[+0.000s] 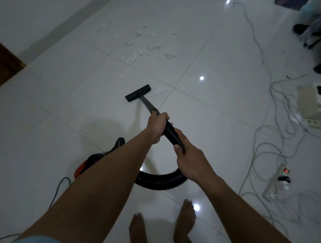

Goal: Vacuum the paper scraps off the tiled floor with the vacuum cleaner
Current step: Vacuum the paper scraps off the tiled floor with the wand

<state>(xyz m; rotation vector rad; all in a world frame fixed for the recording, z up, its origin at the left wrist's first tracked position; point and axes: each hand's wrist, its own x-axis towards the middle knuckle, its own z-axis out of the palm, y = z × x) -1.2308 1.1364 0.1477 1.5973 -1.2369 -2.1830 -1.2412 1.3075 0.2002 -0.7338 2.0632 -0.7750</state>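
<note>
From the head camera, one vacuum cleaner [94,162] sits on the tiled floor [41,114] at near left, a rounded body in red and black, mostly hidden behind the left forearm. One ribbed black hose [160,180] loops from it along the floor and rises to one smooth grey wand [148,103], which ends in one flat, rectangular black floor nozzle [138,92] resting on the tile.

Two bare hands hold this line. The left hand [158,126] is farther out, fingers wrapped tight around the joint where wand meets hose. The right hand [191,161] is nearer, fingers closed around the ribbed hose just behind the left, the two hands almost touching.

The paper scraps [146,46] are white, crumpled and torn; too many and too small to count, they lie scattered on the far tile, well beyond the nozzle. One scrap [160,92] lies just right of the nozzle, beside a grout crossing.

The floor is glossy white tile with thin dark joints, showing four bright light reflections. Two bare feet [161,229] stand at the near edge. At right, tangled pale cables [282,131] run to two white power strips [278,183].
</note>
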